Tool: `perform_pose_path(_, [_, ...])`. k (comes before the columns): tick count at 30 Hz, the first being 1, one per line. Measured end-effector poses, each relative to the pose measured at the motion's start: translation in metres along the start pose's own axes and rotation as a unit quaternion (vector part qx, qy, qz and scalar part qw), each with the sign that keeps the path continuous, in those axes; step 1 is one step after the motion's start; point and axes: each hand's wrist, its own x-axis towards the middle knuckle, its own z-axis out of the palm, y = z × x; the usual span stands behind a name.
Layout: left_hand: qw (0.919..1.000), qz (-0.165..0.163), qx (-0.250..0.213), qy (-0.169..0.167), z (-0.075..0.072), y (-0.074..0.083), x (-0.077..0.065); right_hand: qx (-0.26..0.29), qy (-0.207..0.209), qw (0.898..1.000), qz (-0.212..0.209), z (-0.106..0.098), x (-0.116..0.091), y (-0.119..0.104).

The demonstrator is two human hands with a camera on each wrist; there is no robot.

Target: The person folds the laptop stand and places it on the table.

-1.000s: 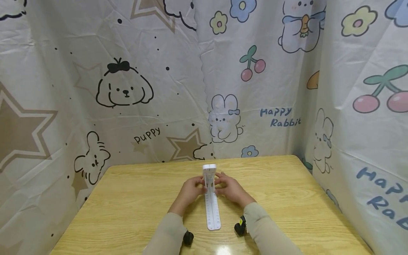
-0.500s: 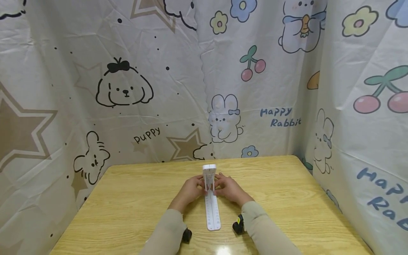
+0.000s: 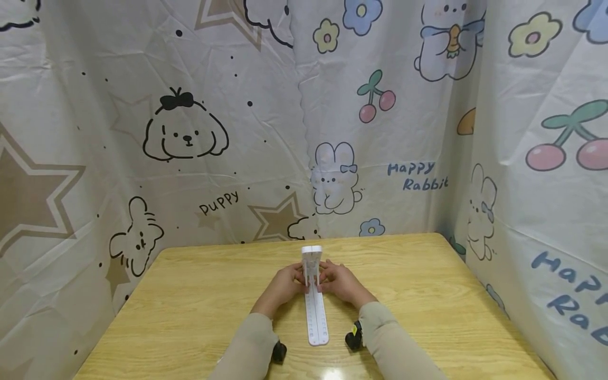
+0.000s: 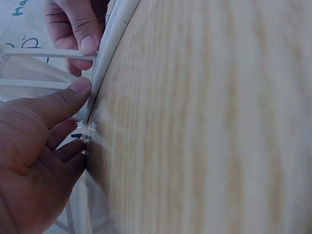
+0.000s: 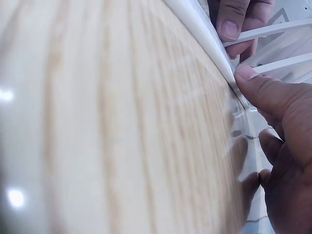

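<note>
A white plastic folding stand (image 3: 317,319) lies with its long flat base along the table, marked with rows of small slots. A narrow upright part (image 3: 312,256) rises on thin legs at its far end. My left hand (image 3: 287,282) holds the stand from the left, its thumb (image 4: 80,85) at the foot of one leg in the left wrist view. From the right, my right hand (image 3: 341,279) pinches the opposite leg's foot, thumb (image 5: 246,73) on top. Both hands' other fingers curl beside and behind the base, partly hidden.
The light wood table (image 3: 204,306) carries the stand near its middle. A printed curtain (image 3: 266,132) hangs behind the table and along its sides. Black wrist cameras (image 3: 353,336) sit under both sleeves, close to the tabletop.
Both hands have shifted slightly toward me along the legs' feet, and the right forearm has come a little inward. The stand stays in nearly the same place.
</note>
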Motion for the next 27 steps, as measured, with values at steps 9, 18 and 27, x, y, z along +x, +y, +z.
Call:
perform_pose_path(9, [0.9996, 0.025, 0.005, 0.011, 0.000, -0.006, 0.002, 0.016, 0.020, 1.000, 0.007, 0.002, 0.000, -0.001])
perform_pose_path(18, [0.9980, 0.039, 0.012, 0.047, 0.004, -0.006, 0.007, 0.028, 0.041, 0.998, 0.033, 0.003, 0.005, 0.000])
perform_pose_path(27, [0.9961, 0.021, -0.022, 0.083, 0.004, -0.006, 0.008, 0.013, 0.056, 0.998, 0.026, 0.005, 0.011, 0.000])
